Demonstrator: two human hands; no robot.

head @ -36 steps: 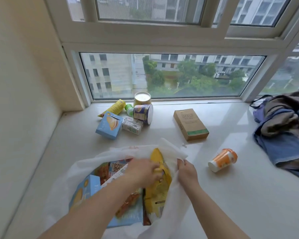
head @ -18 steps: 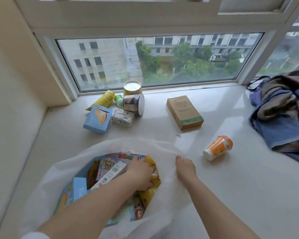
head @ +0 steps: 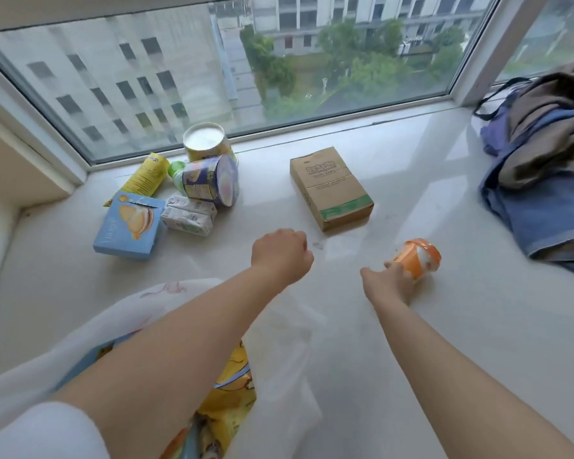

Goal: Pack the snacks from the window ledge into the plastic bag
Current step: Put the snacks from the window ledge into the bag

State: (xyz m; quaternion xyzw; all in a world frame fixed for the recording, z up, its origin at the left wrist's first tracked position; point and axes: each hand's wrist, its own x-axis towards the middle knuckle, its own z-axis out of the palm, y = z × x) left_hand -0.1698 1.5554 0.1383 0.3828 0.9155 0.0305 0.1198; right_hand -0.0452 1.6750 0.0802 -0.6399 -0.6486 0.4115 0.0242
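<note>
1. Both hands have left the plastic bag since half a second ago — the left one has come out of its mouth and the right one has let go of its rim, so the bag now lies slack at the near edge of the window ledge, with yellow and blue packets showing inside.
2. At far left, a blue box, a yellow packet, two small cartons and two tubs sit clustered by the glass, not yet packed.
3. The left hand hovers mid-ledge, fingers curled into a loose fist, its grip holding nothing.
4. A brown box lies beyond it, untouched.
5. The right hand reaches the tipped orange cup — fingers touching its near end; whether the grip has closed round it I cannot tell.
6. That cup looks like the next item for the bag.
</note>
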